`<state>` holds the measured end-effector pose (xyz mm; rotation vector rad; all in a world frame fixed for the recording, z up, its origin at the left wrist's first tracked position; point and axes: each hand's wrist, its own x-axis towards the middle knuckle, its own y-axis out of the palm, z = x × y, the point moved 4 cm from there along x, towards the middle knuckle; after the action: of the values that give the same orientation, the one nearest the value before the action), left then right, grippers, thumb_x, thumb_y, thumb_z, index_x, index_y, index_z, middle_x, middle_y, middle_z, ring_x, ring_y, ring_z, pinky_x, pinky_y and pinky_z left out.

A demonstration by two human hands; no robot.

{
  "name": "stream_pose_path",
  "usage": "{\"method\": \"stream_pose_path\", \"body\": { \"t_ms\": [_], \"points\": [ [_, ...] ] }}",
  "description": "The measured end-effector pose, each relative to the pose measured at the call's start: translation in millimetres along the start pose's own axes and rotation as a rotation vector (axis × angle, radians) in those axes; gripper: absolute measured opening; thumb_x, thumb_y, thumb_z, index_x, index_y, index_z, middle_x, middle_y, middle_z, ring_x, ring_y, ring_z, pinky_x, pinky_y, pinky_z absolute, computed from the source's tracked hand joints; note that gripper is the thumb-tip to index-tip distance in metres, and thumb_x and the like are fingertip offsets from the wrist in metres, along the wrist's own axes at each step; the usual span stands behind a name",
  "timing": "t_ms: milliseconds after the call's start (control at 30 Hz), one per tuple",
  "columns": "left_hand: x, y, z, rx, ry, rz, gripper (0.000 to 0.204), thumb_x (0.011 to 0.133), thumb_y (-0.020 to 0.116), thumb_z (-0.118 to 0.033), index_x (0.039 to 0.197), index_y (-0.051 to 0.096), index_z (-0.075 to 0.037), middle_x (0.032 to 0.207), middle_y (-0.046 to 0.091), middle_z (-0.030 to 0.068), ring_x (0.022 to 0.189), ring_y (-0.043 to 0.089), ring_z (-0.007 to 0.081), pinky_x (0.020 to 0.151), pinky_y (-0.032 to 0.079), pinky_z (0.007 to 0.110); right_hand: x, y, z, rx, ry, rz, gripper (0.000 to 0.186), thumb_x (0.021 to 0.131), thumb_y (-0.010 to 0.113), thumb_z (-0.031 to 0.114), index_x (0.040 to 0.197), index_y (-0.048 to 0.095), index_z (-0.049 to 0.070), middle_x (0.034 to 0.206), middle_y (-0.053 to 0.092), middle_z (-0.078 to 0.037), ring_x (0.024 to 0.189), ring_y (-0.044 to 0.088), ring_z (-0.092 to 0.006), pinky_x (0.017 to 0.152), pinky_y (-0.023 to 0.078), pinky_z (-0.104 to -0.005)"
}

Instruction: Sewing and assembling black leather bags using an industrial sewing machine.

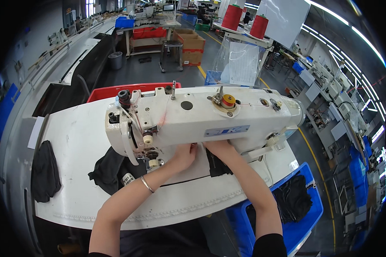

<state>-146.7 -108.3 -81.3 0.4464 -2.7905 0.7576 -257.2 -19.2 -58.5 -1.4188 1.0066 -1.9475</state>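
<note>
A white sewing machine (193, 115) stands across the table in front of me. Both hands reach in below its arm. My left hand (185, 155) is closed, its fingers bent and partly covered by the machine; what they hold, if anything, is hidden. Beside it, my right hand (218, 147) lies over a narrow black fabric piece (219, 166), with its fingertips out of sight behind the machine arm. Near the needle end lies a dark fabric piece (109, 171) with a small white printed item (128, 178) on it, next to my left forearm.
Another folded black fabric piece (46, 171) rests at the table's left end. To the lower right a blue bin (315, 205) holds black fabric pieces (294, 199). Behind the machine are a red bin (103, 93), red thread cones (231, 18) and cardboard boxes (191, 43).
</note>
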Motion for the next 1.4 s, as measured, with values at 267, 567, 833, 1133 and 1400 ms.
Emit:
{"method": "stream_pose_path", "body": {
  "t_ms": [267,567,833,1133,1400],
  "points": [
    [0.9,-8.2,0.9,-0.015,-0.182,-0.013,0.023,0.089,0.052,-0.007,0.109,0.056,0.004,0.101,0.064,0.0148,0.093,0.062,0.0230,0.085,0.048,0.034,-0.3,-9.3,12.5,0.109,0.174,-0.082,0.021,0.082,0.057,0.019,0.091,0.063,0.001,0.097,0.063,-0.016,0.096,0.057,-0.0354,0.085,0.041,-0.0453],
    [10.1,2.2,-1.9,0.279,0.131,-0.019,0.029,0.089,0.049,-0.009,0.115,0.054,0.001,0.111,0.058,0.0230,0.105,0.053,0.0412,0.090,0.043,0.044,-21.6,18.5,-26.9,0.498,0.486,-0.350,0.023,0.087,0.054,0.015,0.105,0.056,0.001,0.100,0.060,-0.015,0.103,0.052,-0.0299,0.086,0.041,-0.0429],
    [29.4,-1.4,-1.2,0.378,0.180,0.237,0.028,0.091,0.048,-0.016,0.114,0.057,-0.003,0.109,0.061,0.0176,0.101,0.057,0.0346,0.088,0.045,0.041,-41.5,-77.7,51.1,1.044,0.962,0.018,0.018,0.092,0.051,0.006,0.106,0.057,-0.003,0.084,0.061,-0.007,0.045,0.040,-0.0070,0.040,0.030,-0.0210],
    [40.5,11.6,-6.4,0.435,0.123,-0.046,0.030,0.089,0.047,-0.018,0.111,0.061,-0.003,0.103,0.063,0.0184,0.096,0.060,0.0338,0.084,0.047,0.042,-100.5,-220.3,130.7,0.914,0.742,0.021,0.027,0.092,0.043,-0.005,0.114,0.057,-0.007,0.097,0.064,-0.017,0.044,0.049,-0.0066,0.039,0.030,-0.0171],
    [16.8,12.2,-14.7,0.302,0.207,-0.329,0.033,0.092,0.046,-0.025,0.108,0.062,-0.001,0.098,0.064,0.0196,0.093,0.061,0.0341,0.083,0.047,0.040,-108.8,-180.4,143.0,1.270,0.903,0.491,0.026,0.089,0.056,0.000,0.114,0.059,-0.004,0.093,0.065,-0.012,0.056,0.051,-0.0079,0.048,0.039,-0.0201]
  ]
}}
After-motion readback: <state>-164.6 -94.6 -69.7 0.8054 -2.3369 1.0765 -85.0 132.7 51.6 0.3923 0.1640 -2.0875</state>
